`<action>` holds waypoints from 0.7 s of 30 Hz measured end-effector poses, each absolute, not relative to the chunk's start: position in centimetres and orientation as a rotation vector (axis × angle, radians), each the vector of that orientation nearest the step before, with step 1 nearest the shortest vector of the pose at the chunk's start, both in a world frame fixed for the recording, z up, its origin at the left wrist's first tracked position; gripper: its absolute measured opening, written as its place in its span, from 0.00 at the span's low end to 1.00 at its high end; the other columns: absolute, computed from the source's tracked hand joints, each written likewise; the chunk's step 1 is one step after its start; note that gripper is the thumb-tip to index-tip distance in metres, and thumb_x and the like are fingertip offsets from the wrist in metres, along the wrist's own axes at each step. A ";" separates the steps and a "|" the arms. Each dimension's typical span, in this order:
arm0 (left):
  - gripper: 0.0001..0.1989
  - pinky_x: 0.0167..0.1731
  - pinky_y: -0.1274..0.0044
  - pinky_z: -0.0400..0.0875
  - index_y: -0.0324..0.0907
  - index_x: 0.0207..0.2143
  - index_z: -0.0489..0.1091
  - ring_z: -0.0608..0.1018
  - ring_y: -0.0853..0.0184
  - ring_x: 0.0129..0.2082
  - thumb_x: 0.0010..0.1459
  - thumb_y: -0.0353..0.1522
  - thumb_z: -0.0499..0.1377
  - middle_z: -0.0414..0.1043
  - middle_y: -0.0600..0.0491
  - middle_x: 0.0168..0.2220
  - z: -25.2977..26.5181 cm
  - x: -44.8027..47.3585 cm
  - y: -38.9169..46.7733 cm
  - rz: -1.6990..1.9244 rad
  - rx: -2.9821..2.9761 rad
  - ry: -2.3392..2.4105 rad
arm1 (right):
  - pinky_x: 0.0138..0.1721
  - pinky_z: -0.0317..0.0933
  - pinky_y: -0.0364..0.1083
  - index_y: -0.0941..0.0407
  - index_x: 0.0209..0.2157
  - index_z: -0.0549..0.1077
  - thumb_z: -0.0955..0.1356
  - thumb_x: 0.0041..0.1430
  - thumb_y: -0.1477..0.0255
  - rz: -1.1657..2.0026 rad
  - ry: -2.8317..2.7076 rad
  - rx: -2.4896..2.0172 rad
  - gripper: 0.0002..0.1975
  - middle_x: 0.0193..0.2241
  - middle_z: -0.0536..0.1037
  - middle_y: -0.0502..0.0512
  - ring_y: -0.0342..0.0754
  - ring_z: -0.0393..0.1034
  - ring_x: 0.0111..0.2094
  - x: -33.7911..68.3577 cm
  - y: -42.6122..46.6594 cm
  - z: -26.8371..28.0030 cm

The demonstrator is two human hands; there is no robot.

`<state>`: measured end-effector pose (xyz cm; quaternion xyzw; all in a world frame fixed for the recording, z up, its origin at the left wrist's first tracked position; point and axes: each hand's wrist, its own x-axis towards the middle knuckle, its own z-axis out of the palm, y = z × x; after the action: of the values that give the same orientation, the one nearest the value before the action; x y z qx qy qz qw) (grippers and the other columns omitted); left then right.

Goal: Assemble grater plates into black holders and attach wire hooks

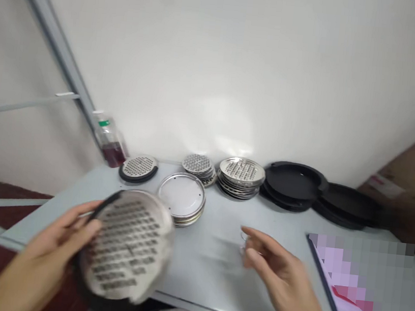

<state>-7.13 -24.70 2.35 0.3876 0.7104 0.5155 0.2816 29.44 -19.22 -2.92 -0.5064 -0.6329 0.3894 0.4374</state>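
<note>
The left hand (60, 239) grips a round perforated metal disc (126, 246) seated in a black rim, thumb and fingers wrapped around its left edge, holding it tilted up above the near edge of the grey tabletop (213, 270). The picture is blurred here, so the disc's finer detail is hard to read. The right hand (276, 276) hovers over the tabletop with fingers loosely spread and curled; something small and clear seems to sit at its fingertips, but I cannot tell whether it is held.

Just behind the disc lies a stack of shallow metal rings (181, 198). Further back, near the white wall, stand a black-rimmed perforated disc (139, 168), a small pile of perforated discs (199, 167) and a larger pile of slotted metal plates (241, 176). To the right of those sit stacks of black round trays (295, 182). A bottle with dark red liquid (110, 143) stands at the back left corner.
</note>
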 end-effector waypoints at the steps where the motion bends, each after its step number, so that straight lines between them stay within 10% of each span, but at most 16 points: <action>1: 0.29 0.39 0.69 0.79 0.47 0.50 0.69 0.81 0.57 0.39 0.49 0.49 0.65 0.79 0.50 0.43 2.1 -4.3 -23.4 1.285 1.113 1.734 | 0.39 0.71 0.47 0.49 0.53 0.73 0.69 0.58 0.58 1.066 -1.571 -1.183 0.22 0.37 0.78 0.55 0.51 0.74 0.37 28.7 -19.1 -2.3; 6: 0.20 0.42 0.73 0.77 0.46 0.48 0.65 0.79 0.61 0.44 0.57 0.45 0.61 0.77 0.50 0.44 -0.8 5.5 -18.7 1.192 1.318 1.429 | 0.41 0.71 0.48 0.50 0.57 0.67 0.78 0.44 0.63 1.202 -1.434 -1.231 0.38 0.44 0.75 0.56 0.53 0.72 0.43 27.7 -17.7 -1.6; 12: 0.21 0.30 0.79 0.76 0.45 0.46 0.63 0.78 0.66 0.33 0.56 0.46 0.61 0.71 0.56 0.29 -3.2 7.6 -18.1 1.157 1.359 1.455 | 0.33 0.69 0.46 0.58 0.32 0.78 0.78 0.45 0.65 1.454 -1.317 -1.185 0.14 0.28 0.79 0.52 0.48 0.74 0.30 29.7 -16.8 -3.3; 21: 0.27 0.29 0.73 0.80 0.45 0.54 0.63 0.79 0.58 0.40 0.58 0.49 0.58 0.74 0.47 0.46 -7.1 6.9 -21.1 1.020 1.195 1.461 | 0.32 0.70 0.48 0.59 0.37 0.80 0.79 0.43 0.64 1.414 -0.935 -1.187 0.19 0.29 0.82 0.56 0.51 0.77 0.29 33.6 -15.0 -3.6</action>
<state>6.92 -21.13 -7.13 0.4892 0.5984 0.4177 0.4777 33.60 -15.04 -3.60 -0.4932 -0.3886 0.5873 0.5107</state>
